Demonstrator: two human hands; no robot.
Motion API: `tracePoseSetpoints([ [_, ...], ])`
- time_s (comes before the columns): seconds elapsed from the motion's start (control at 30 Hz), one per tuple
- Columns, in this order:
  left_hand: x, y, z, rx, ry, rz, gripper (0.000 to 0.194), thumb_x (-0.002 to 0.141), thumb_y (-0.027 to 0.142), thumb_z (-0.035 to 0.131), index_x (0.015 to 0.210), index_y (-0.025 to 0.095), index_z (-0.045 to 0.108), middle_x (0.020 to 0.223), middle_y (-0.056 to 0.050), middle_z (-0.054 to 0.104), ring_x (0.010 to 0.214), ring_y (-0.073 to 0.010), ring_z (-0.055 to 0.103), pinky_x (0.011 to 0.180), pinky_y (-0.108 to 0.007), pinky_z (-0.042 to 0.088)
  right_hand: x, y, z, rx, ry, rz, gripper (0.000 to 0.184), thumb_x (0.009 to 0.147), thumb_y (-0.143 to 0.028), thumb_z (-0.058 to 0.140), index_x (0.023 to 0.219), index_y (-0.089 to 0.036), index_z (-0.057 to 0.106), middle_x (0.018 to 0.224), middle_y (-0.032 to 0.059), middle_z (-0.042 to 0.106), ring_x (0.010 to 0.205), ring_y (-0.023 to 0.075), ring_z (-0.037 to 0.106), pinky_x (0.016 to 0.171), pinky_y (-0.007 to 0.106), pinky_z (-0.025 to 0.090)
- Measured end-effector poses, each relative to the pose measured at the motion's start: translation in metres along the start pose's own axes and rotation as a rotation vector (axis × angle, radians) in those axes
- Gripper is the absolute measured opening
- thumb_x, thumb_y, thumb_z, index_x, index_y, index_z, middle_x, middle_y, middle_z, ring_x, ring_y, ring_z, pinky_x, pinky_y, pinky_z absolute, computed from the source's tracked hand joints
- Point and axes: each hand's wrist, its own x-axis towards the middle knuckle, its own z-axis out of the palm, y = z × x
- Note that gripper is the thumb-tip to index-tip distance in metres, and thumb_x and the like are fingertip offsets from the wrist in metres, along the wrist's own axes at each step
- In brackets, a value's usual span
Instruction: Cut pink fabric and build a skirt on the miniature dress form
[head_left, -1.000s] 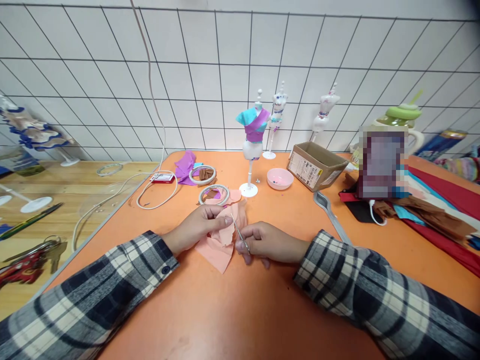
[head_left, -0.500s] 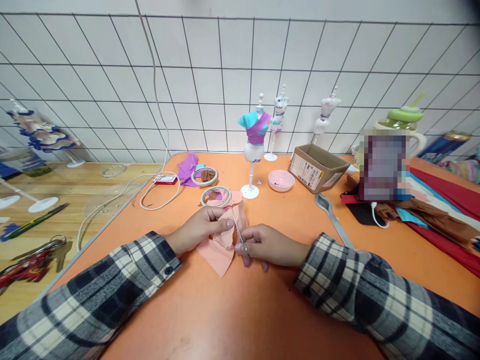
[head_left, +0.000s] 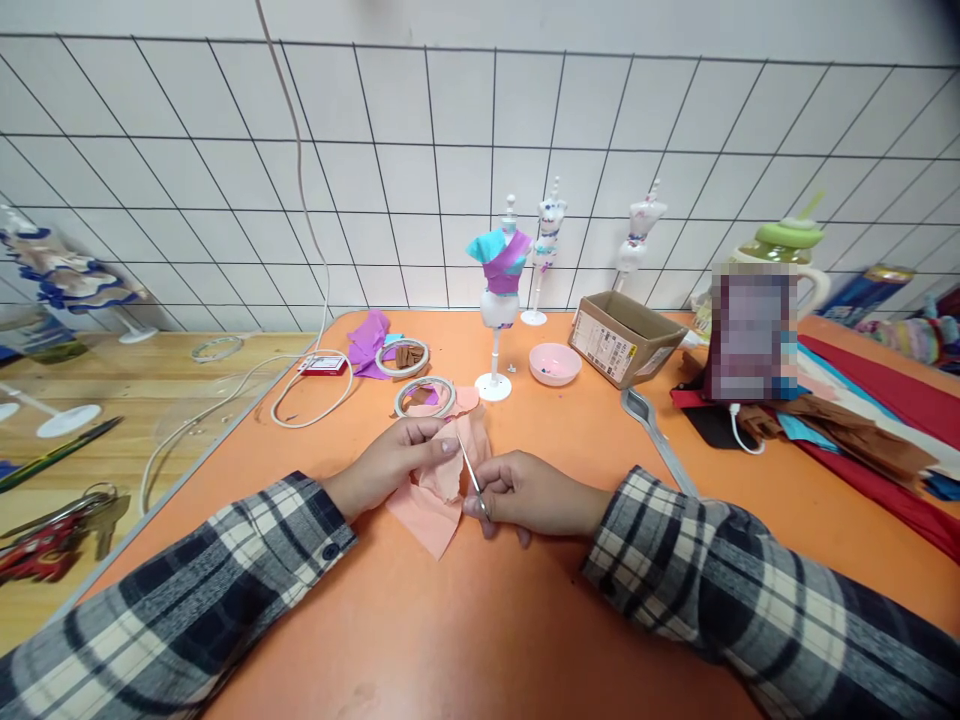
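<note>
Salmon-pink crepe paper (head_left: 427,518) is pinched between the thumb and fingers of my left hand (head_left: 394,462), its lower corner hanging toward me. My right hand (head_left: 529,492) grips small metal scissors (head_left: 470,468), fingers curled round the handles. The slim blades point up and away, lying against the paper beside my left thumb; they look closed or nearly so. Just beyond my hands lies a white tape ring (head_left: 424,412) with pink and purple scraps. A small white dress form (head_left: 501,308) wrapped in turquoise and purple paper stands behind.
A pink bowl (head_left: 555,378) and a cardboard box (head_left: 626,335) sit at the back, near two more dress forms. Rightward are a propped phone (head_left: 754,335), grey tweezers (head_left: 660,440) and coloured paper. A white cable (head_left: 311,425), purple paper (head_left: 367,345) and keys (head_left: 105,515) lie leftward.
The whole view has shifted a little, so everything appears slightly further left. Both hands keep their hold on the crepe paper and the scissors, with hardly any movement between them.
</note>
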Motion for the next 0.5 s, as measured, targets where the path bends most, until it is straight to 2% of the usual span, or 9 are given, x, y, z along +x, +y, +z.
tracePoseSetpoints([
  [0.23,-0.0005,0.0017,0.0006,0.109,0.011,0.008,0.036,0.078,0.046,0.071,0.074,0.012,0.061,0.063,-0.002,0.066,0.051,-0.0119,0.058,0.047,-0.02,0.04,-0.0025,-0.0047,-0.0019,-0.022,-0.027,-0.023,0.045,0.077,-0.058,0.068,0.09,-0.015,0.063,0.073,0.002,0.063,0.062,0.0105,0.056,0.04,0.014,0.044],
  [0.5,0.0012,-0.0009,-0.0018,0.14,0.01,0.003,0.038,0.077,0.048,0.071,0.072,0.012,0.06,0.059,0.0,0.062,0.049,-0.0101,0.053,0.044,-0.019,0.036,-0.0016,-0.0019,-0.0011,-0.036,-0.017,0.003,0.045,0.075,-0.058,0.07,0.088,-0.015,0.063,0.069,0.0005,0.061,0.057,0.0097,0.054,0.038,0.015,0.043],
])
